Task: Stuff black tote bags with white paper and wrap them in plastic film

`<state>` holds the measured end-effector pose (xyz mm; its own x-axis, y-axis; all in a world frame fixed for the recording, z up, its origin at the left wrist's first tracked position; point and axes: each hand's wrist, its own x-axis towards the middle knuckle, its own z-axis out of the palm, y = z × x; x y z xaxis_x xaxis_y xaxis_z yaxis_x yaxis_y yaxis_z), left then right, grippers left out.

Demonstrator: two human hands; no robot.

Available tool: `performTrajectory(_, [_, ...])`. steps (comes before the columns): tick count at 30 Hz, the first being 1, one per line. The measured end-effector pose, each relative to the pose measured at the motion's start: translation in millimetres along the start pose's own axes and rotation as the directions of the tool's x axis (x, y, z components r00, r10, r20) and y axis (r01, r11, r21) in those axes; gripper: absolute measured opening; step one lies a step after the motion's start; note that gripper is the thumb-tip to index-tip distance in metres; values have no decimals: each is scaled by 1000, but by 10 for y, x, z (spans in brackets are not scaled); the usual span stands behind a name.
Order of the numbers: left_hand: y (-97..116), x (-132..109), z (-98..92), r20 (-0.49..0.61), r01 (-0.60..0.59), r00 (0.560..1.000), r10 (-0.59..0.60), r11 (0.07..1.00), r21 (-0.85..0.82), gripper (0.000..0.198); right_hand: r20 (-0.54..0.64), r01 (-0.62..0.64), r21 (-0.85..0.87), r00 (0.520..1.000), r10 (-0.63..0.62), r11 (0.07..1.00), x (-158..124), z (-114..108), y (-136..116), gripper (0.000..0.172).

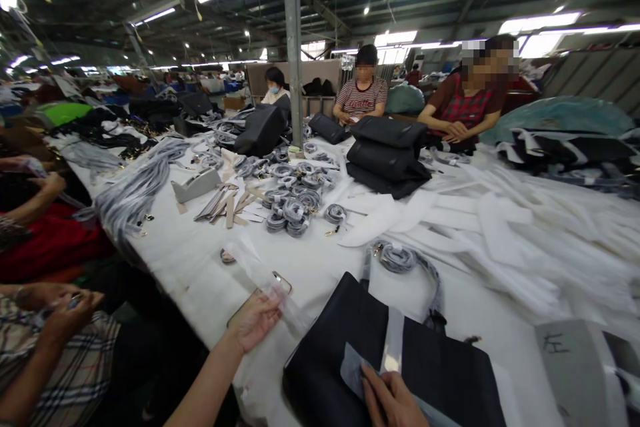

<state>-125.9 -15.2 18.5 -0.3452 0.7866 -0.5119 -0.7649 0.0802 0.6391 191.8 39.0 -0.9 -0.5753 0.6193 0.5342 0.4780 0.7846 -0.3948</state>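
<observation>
A black handbag [320, 360] lies on the white table in front of me, a pale translucent strip [393, 340] running down its middle. Its wrapped handle [434, 283] loops out beyond the far edge. My right hand [393, 400] rests over the bag, fingers pinched on a piece of translucent film [353, 368]. To the left of the bag, my left hand [260, 320] has its fingers closed on a strip of clear plastic film [250, 263], which is blurred. What looks like a phone [283, 281] lies partly hidden beneath that hand.
Coiled wrapped straps [295, 207], a grey tape dispenser [196, 185] and cardboard strips [227, 205] lie mid-table. White foam sheets [480, 227] cover the right side. Stacked black bags [387, 157] stand near a metal post [294, 67]. Co-workers sit opposite; others' hands [65, 307] are at left.
</observation>
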Motion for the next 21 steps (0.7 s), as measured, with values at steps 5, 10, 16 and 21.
performTrajectory(5, [-324, -16, 150, -79, -71, 994, 80, 991, 110, 22, 18, -80, -27, 997, 81, 996, -15, -10, -86, 33])
performTrajectory(10, [-267, -15, 284, -173, -341, 913, 369, 925, 169, 40, 31, -115, -28, 993, 116, 993, -37, 0, -107, 29])
performTrajectory(16, [-299, -475, 768, 125, -575, 812, 570, 743, 342, 54, 103, -161, -68, 980, 168, 985, -50, -40, -167, 27])
performTrajectory(21, [-834, -758, 1217, 629, -676, 729, 269, 425, 602, 48, 132, -194, -88, 970, 205, 977, -47, -66, -220, 26])
